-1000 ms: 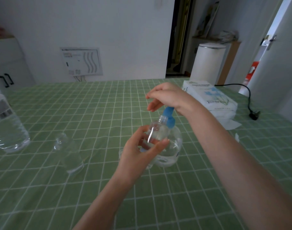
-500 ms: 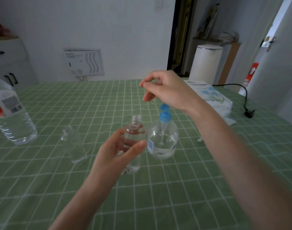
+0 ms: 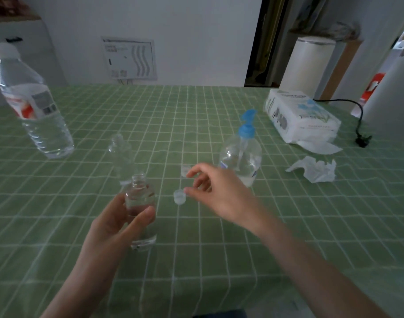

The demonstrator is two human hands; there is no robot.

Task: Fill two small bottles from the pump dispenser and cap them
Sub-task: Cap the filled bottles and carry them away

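Note:
My left hand (image 3: 111, 228) grips a small clear uncapped bottle (image 3: 140, 198) upright just above the green checked tablecloth (image 3: 219, 260). A second small clear bottle (image 3: 121, 154) stands behind it. My right hand (image 3: 221, 196) hovers low over the table with its fingers spread; the thumb tip is at a small clear cap (image 3: 179, 196) lying there, and the index fingertip is near another cap (image 3: 185, 170). The pump dispenser (image 3: 241, 157), clear with a blue pump head, stands just behind my right hand.
A large water bottle (image 3: 35, 115) stands at the far left. A white tissue pack (image 3: 299, 115) and a crumpled tissue (image 3: 313, 171) lie at the right, with a black cable and plug (image 3: 362, 141) beyond them.
My right hand has come down off the pump head to the caps on the table. My left hand has drawn the small bottle away from the dispenser, to the left and nearer me.

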